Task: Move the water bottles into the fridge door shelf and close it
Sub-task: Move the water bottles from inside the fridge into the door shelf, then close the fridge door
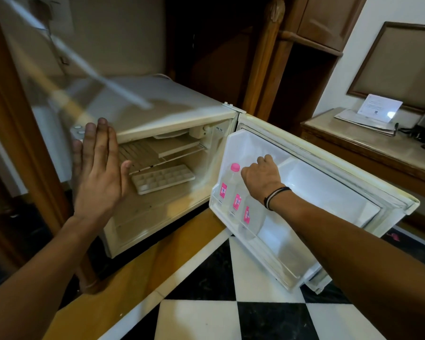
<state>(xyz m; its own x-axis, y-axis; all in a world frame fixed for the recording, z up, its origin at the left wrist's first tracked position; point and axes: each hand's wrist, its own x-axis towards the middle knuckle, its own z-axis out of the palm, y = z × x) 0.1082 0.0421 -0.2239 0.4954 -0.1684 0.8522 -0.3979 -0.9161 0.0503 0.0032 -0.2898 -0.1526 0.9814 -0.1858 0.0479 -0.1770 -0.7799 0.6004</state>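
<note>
A small cream fridge [172, 111] stands open on the floor, its door [334, 190] swung out to the right. Three clear water bottles with pink labels stand in a row in the door shelf [275, 249]. The first bottle [227, 185] shows its pink cap. My right hand [261, 177] is closed over the tops of the second bottle [237, 202] and third bottle [252, 217], hiding their caps. My left hand [97, 168] is held up flat with its fingers spread, in front of the fridge's left edge, holding nothing.
Inside the fridge lie a white ice tray [163, 179] and a wire shelf [157, 153]. A wooden post [22, 123] stands at the left. At the right a wooden counter [368, 146] carries papers and a kettle. The floor has black and white tiles [231, 303].
</note>
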